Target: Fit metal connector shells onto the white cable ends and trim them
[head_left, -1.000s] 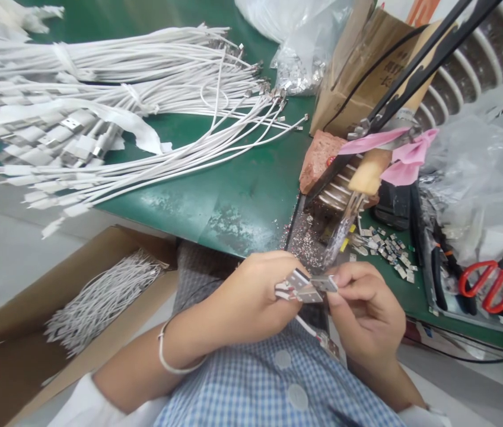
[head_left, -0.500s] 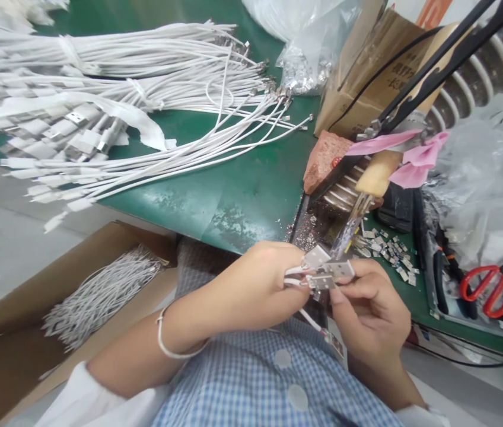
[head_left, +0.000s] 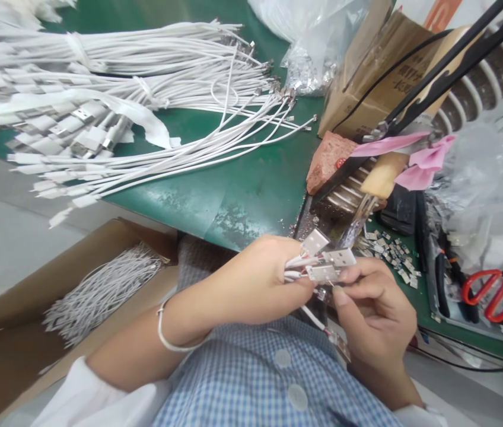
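Note:
Above my lap, my left hand [head_left: 260, 281] is closed round a bunch of white USB cables [head_left: 295, 274]. Several bare metal USB plugs [head_left: 324, 273] fan out past its fingers, and one more plug [head_left: 338, 344] hangs lower. My right hand [head_left: 373, 314] is closed in a pinch just right of the plugs. A thin light strand shows at its thumb tip, but what lies between the fingertips is too small to name. Just beyond the plugs is the metal shaft of a soldering iron [head_left: 382, 175] with a wooden handle and pink ribbon tied near it.
Bundles of white cables [head_left: 166, 98] cover the left of the green table [head_left: 251, 204]. A cardboard box of cables [head_left: 104, 290] stands lower left. Loose plugs [head_left: 394, 255], red-handled scissors [head_left: 489, 293], a brick piece [head_left: 329, 160] and a ribbed hose [head_left: 478, 77] are at right.
The view has shifted slightly. The plugs in my left hand have turned a little and spread apart. My right fingertips have drawn slightly away from the plugs, with a thin strand now showing.

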Motion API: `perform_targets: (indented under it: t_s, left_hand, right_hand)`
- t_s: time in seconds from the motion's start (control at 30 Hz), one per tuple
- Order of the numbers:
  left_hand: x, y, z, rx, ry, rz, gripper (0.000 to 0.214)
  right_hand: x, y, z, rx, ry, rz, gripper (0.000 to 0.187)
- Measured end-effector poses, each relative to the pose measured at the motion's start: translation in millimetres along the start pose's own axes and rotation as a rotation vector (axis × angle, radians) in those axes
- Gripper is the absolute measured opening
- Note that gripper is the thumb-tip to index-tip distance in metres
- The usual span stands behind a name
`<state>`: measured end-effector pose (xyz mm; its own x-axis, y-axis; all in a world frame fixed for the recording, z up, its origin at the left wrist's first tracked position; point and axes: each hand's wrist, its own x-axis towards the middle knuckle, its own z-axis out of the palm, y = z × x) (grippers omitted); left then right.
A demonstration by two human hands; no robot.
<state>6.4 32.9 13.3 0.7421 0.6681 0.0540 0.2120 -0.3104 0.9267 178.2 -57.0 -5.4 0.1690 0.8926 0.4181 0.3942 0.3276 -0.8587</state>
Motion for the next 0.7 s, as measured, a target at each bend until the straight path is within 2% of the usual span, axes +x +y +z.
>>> perform_targets:
  t_s: [0.23, 0.53, 0.7]
  left_hand:
    - [-1.4, 3.4, 0.3, -0.006, 0.077, 0.029, 0.032]
    - [-1.8, 1.8, -0.4, -0.013, 0.07, 0.049, 0.026]
    - [-2.7, 0.7, 1.2, -0.001, 0.049, 0.027, 0.028]
  right_hand:
    - [0.8, -0.3, 0.2, 0.008, -0.003, 0.01, 0.017]
    - [0.5, -0.6, 2.2, -0.026, 0.02, -0.008, 0.017]
    - [-1.4, 0.4, 1.1, -0.052, -0.016, -0.023, 0.019]
